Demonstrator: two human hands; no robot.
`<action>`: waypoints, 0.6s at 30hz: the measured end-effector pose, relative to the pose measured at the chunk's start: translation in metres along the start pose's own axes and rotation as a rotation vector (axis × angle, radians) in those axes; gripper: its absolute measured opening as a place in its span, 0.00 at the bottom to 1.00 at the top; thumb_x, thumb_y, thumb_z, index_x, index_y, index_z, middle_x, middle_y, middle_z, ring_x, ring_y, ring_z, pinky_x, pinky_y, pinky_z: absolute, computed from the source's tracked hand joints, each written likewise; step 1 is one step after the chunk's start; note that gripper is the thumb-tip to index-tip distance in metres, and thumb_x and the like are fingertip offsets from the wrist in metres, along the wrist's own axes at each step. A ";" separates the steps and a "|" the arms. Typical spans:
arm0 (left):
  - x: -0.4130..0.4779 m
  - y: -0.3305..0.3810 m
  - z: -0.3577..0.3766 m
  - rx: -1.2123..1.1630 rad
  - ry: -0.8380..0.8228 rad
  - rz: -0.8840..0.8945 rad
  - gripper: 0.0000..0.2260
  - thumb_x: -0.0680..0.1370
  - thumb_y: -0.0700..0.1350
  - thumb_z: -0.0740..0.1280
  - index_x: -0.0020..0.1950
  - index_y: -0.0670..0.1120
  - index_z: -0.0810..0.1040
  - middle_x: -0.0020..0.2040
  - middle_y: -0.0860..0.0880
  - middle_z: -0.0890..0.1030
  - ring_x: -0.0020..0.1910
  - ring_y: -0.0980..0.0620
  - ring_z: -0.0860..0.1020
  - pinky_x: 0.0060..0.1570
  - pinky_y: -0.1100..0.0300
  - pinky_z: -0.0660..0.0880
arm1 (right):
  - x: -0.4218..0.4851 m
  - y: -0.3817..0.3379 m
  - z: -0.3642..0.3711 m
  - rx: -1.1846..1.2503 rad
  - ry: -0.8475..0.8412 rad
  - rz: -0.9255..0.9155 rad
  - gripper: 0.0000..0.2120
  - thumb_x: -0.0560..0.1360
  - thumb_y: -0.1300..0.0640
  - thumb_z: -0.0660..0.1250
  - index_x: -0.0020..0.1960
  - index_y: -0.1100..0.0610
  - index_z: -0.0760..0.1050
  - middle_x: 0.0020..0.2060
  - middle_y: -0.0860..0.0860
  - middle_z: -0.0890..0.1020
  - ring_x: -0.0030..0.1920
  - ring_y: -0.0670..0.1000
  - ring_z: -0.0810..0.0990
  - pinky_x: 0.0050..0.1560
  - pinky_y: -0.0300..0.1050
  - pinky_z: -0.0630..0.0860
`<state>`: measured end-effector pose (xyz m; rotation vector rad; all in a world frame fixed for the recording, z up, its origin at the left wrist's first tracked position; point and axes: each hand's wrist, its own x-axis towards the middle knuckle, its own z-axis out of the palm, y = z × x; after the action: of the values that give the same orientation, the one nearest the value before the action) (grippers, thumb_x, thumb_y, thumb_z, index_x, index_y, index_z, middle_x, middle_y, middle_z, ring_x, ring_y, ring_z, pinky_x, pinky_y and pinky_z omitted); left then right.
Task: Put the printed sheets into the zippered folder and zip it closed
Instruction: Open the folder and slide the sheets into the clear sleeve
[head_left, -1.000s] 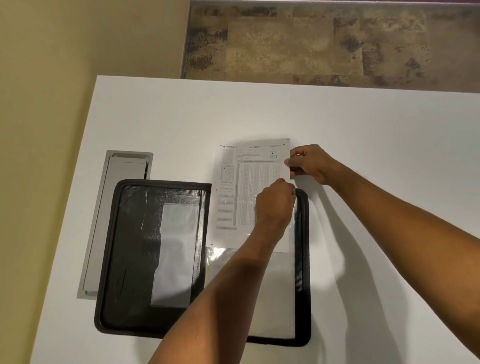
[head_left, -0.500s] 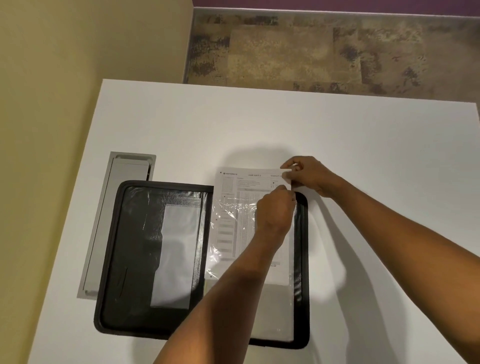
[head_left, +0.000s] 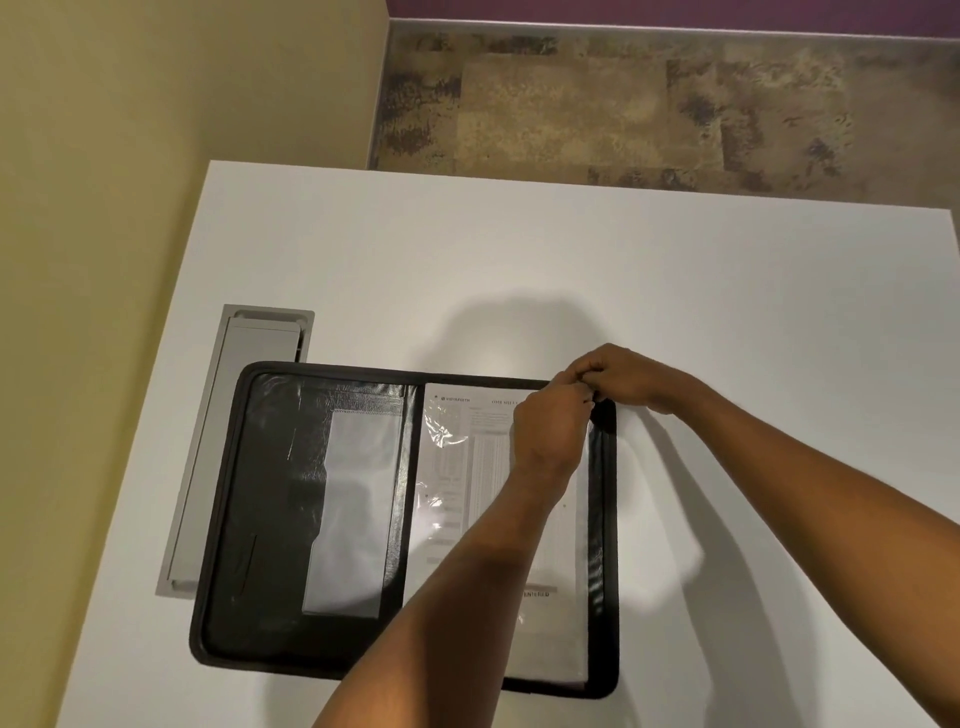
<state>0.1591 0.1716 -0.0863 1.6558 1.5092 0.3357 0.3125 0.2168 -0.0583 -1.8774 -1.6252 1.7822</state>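
Observation:
A black zippered folder (head_left: 270, 493) lies open flat on the white table (head_left: 519, 249). A printed sheet (head_left: 483, 467) with a table of small print sits inside the clear sleeve (head_left: 440, 434) on the folder's right half, its top edge level with the folder's top rim. My left hand (head_left: 550, 431) rests over the sheet's upper right part, fingers pinched at the sleeve's top edge. My right hand (head_left: 621, 379) pinches the sheet's top right corner, touching the left hand. My left forearm hides the sheet's lower middle.
A pale paper insert (head_left: 353, 509) sits in the pocket on the folder's left half. A grey cable hatch (head_left: 234, 415) is set into the table, partly under the folder's left edge. A yellow wall (head_left: 104, 156) borders the left; carpet (head_left: 623, 104) lies beyond the far edge.
The sheet has slid down into the clear sleeve, from sticking well above the folder to lying within it. Both hands moved down with it and now meet at the top right corner.

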 end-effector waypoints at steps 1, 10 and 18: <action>-0.001 0.001 -0.001 -0.001 0.009 0.019 0.10 0.83 0.48 0.63 0.57 0.48 0.83 0.50 0.51 0.84 0.43 0.60 0.70 0.44 0.63 0.65 | -0.003 0.002 0.002 -0.006 -0.003 0.006 0.19 0.77 0.71 0.59 0.53 0.58 0.86 0.48 0.51 0.88 0.47 0.43 0.84 0.49 0.38 0.79; -0.004 0.006 -0.009 0.197 -0.007 0.091 0.08 0.81 0.46 0.65 0.52 0.51 0.85 0.45 0.55 0.78 0.41 0.55 0.76 0.33 0.65 0.60 | -0.024 0.012 0.011 0.020 -0.121 -0.098 0.21 0.74 0.69 0.68 0.47 0.41 0.81 0.39 0.37 0.81 0.42 0.37 0.79 0.47 0.32 0.77; 0.009 -0.022 -0.047 0.410 -0.119 0.269 0.13 0.81 0.52 0.63 0.63 0.61 0.82 0.50 0.54 0.84 0.57 0.49 0.74 0.60 0.46 0.62 | -0.019 0.024 0.040 -0.130 0.226 -0.181 0.10 0.73 0.60 0.77 0.52 0.54 0.81 0.42 0.51 0.83 0.39 0.48 0.76 0.45 0.50 0.76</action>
<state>0.1141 0.1964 -0.0766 2.1706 1.3263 0.0663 0.3014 0.1703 -0.0742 -1.8369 -1.7962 1.3716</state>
